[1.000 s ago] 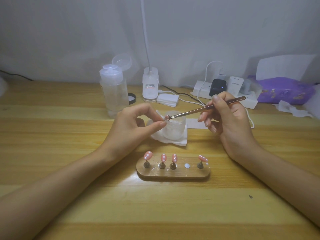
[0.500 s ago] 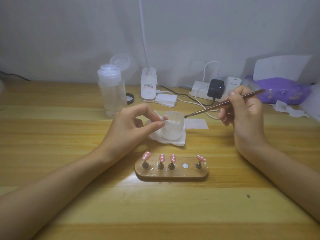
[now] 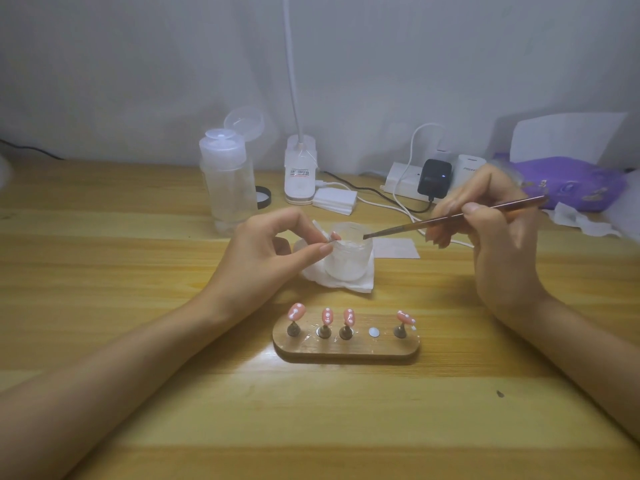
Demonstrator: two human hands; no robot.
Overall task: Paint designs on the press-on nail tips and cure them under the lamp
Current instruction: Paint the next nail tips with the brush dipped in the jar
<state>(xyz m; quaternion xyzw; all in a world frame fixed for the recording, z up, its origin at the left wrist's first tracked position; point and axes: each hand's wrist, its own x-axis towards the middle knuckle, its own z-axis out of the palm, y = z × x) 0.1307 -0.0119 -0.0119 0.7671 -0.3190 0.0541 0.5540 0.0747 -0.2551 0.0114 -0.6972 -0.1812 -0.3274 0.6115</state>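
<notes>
A clear bottle (image 3: pixel 227 188) is standing at the back left, cap flipped open; whether it is holding liquid is hard to tell. The left hand (image 3: pixel 266 251) is pinching a pink nail tip (image 3: pixel 335 236) at the rim of a frosted jar (image 3: pixel 349 258) sitting on a tissue (image 3: pixel 360 287); the jar's contents are not showing. Nearer, four dotted tips (image 3: pixel 327 317) are sitting on a stand (image 3: pixel 346 349). The right hand (image 3: pixel 498 237) is gripping a brush (image 3: pixel 433 221), bristles reaching the jar's mouth.

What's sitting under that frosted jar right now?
A crumpled white tissue lies under the frosted jar, showing past its base in front and on the left. The left hand covers its left part; anything beneath the tissue is hidden.
</notes>
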